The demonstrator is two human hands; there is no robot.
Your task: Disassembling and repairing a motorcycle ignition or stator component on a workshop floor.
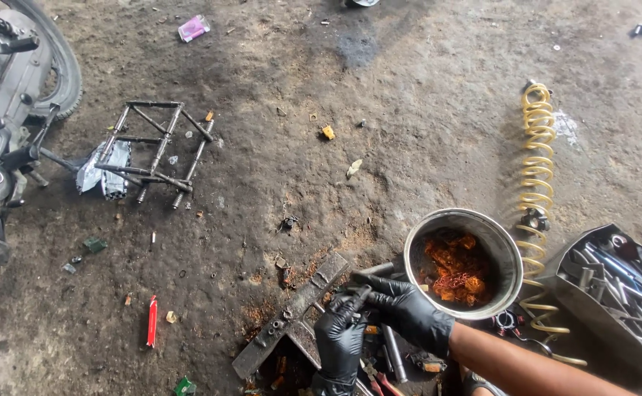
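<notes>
Nearest the camera, the left hand [340,339] in a black glove comes up from the bottom edge, its fingers curled tight round a small dark part [357,293] that is too small and too hidden to name. The right hand [406,308], gloved the same, reaches in from the lower right on a bare forearm; its fingers are bent and close on the same part from the other side, so both hands meet on it just above a grimy metal angle bar [291,317]. That bar lies flat on the dirty concrete floor [379,110], with its long axis running from lower left up to upper right.

Just right of the hands stands a round metal tin [497,246], mouth tipped toward the camera, with orange, rusty-looking bits inside. Behind it a yellow coil spring [536,169] stretches nearly straight up and down the view. At the far right sits a grey tray of tools [614,293]. Well apart, upper left, lies a small dark metal frame [156,150], beside part of a motorcycle [5,110]. A red lighter-like stick [151,320] lies lower left.
</notes>
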